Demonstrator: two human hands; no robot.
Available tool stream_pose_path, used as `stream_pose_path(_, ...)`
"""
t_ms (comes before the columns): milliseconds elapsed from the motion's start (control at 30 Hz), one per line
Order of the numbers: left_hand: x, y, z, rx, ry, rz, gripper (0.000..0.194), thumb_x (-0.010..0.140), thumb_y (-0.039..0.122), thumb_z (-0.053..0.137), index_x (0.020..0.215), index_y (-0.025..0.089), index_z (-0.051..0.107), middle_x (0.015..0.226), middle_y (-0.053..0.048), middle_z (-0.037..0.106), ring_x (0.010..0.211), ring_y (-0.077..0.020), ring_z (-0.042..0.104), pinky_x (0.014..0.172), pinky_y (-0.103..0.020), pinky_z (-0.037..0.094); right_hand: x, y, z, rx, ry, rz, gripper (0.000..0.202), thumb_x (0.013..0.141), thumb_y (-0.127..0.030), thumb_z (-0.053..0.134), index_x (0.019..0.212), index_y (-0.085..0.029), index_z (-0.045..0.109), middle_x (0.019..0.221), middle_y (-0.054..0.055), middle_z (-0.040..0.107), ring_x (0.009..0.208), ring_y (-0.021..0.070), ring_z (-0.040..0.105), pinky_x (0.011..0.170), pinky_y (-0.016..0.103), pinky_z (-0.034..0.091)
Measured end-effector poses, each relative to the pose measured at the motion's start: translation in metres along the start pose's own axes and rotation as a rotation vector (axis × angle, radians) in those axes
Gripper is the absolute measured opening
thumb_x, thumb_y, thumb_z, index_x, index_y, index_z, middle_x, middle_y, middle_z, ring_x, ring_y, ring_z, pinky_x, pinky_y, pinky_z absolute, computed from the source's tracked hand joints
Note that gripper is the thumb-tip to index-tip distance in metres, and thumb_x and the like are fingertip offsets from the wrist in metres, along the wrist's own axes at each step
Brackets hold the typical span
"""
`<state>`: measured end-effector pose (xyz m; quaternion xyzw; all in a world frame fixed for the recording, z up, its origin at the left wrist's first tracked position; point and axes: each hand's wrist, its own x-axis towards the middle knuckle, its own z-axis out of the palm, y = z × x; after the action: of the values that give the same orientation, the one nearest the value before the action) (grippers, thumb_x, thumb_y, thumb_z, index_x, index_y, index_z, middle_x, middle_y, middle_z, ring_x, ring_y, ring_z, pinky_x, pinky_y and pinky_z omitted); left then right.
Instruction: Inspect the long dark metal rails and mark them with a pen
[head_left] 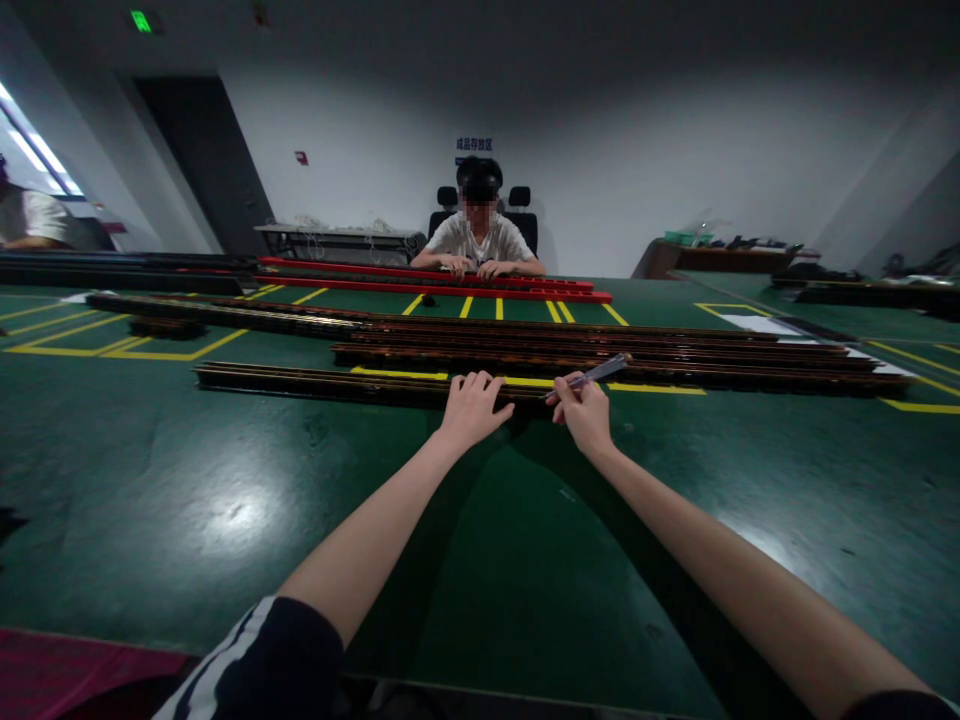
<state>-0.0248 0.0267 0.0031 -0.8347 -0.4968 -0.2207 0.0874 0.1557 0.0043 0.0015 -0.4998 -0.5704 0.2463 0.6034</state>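
Observation:
My left hand [474, 408] rests on a bundle of long dark strips [315, 382], its fingers stretched out over the near side and the thumb held apart. To its right, my right hand [585, 415] pinches a slim translucent pen-like tool [600, 370]. The tool slants, with its low end at the right part of the same bundle; the exact contact is too small to tell. Just behind lies a larger stack of long dark brown strips [637, 355], running left to right.
The green table [247, 470] bears yellow marking lines [660, 388]. Red long frames [435, 282] lie at the far side, before a seated person [480, 235] whose hands touch them. More dark strips [127, 265] lie far left. White papers [757, 324] are at right.

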Motion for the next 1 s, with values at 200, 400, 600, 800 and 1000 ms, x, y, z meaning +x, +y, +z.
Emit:
stream_pose_path(200, -0.0002, 0.0, -0.0003, 0.014, -0.005, -0.001, 0.04, 0.09, 0.043, 0.046, 0.118, 0.017, 0.059, 0.113, -0.011, 0.062, 0.104, -0.0265, 0.055, 0.095, -0.043, 0.039, -0.0004, -0.0004, -0.0001, -0.01, -0.003, -0.001, 0.05, 0.075, -0.068, 0.057, 0.076, -0.018, 0.053, 0.063, 0.003, 0.064, 0.04, 0.0104, 0.053, 0.037, 0.022, 0.043)
stream_pose_path(400, 0.0, 0.0015, -0.001, 0.038, -0.005, -0.003, 0.041, 0.091, 0.042, 0.045, 0.118, 0.015, 0.059, 0.113, -0.013, 0.062, 0.105, -0.0274, 0.055, 0.095, -0.044, 0.039, -0.0002, -0.0018, 0.0013, -0.005, 0.008, 0.027, 0.045, 0.076, -0.063, 0.058, 0.074, -0.019, 0.052, 0.06, 0.001, 0.062, 0.037, 0.0103, 0.052, 0.036, 0.022, 0.041)
stream_pose_path(600, -0.0001, 0.0027, -0.0014, 0.036, -0.012, -0.008, 0.04, 0.092, 0.041, 0.044, 0.118, 0.015, 0.059, 0.114, -0.013, 0.062, 0.105, -0.0269, 0.055, 0.095, -0.045, 0.04, -0.001, -0.0026, 0.0011, 0.004, 0.004, 0.019, 0.046, 0.075, -0.064, 0.059, 0.074, -0.019, 0.053, 0.061, 0.002, 0.063, 0.038, 0.0103, 0.052, 0.037, 0.022, 0.042)
stream_pose_path(800, -0.0003, 0.0033, -0.0005, 0.039, 0.017, -0.004, 0.039, 0.091, 0.039, 0.043, 0.115, 0.014, 0.06, 0.113, -0.014, 0.063, 0.104, -0.0276, 0.056, 0.095, -0.045, 0.04, -0.0009, -0.0029, 0.0011, -0.005, -0.011, 0.012, 0.048, 0.075, -0.066, 0.058, 0.075, -0.018, 0.053, 0.062, 0.003, 0.064, 0.039, 0.0109, 0.053, 0.037, 0.023, 0.043)
stream_pose_path(1000, -0.0008, 0.0026, 0.0025, 0.034, 0.045, -0.027, 0.035, 0.09, 0.036, 0.044, 0.114, 0.016, 0.06, 0.111, -0.013, 0.064, 0.103, -0.0278, 0.056, 0.094, -0.045, 0.04, -0.0016, -0.0058, 0.0019, -0.025, -0.061, -0.017, 0.048, 0.077, -0.066, 0.056, 0.073, -0.019, 0.053, 0.063, 0.004, 0.066, 0.038, 0.011, 0.053, 0.037, 0.023, 0.043)
